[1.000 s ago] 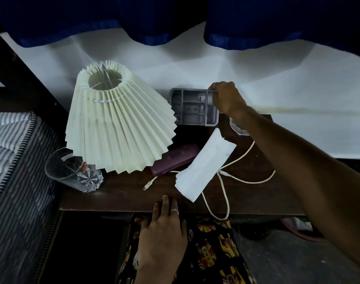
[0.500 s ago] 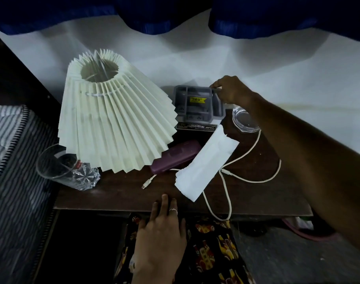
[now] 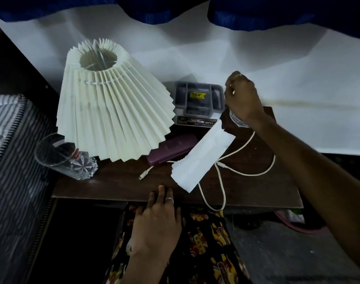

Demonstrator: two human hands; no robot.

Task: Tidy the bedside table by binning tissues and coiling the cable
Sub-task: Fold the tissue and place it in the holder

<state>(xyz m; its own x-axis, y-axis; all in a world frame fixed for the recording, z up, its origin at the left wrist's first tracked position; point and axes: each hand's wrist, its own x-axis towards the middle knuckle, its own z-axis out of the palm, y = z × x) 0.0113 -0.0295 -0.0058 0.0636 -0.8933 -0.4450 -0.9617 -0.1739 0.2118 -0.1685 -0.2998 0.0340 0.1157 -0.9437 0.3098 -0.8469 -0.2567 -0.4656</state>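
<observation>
A flat white tissue (image 3: 201, 158) lies at the middle of the dark wooden bedside table (image 3: 113, 187). Under it runs a white cable (image 3: 257, 173), with one plug (image 3: 143, 176) left of the tissue and a loop hanging over the front edge. My right hand (image 3: 243, 99) hovers at the back right, just right of a grey organiser tray (image 3: 197, 99). Its fingers are pinched on what looks like a small white scrap. My left hand (image 3: 158, 222) lies flat, fingers spread, with its fingertips on the table's front edge.
A pleated cream lampshade (image 3: 113, 107) fills the left of the table. A cut glass (image 3: 72, 160) lies tipped beside it. A purple case (image 3: 170, 149) sits next to the tissue and a glass dish (image 3: 236, 120) below my right hand. A striped mattress (image 3: 11, 150) borders the left.
My right hand has left the grey tray's corner and moved right and up, with its fingers now pinched. The left hand has stayed at the front edge.
</observation>
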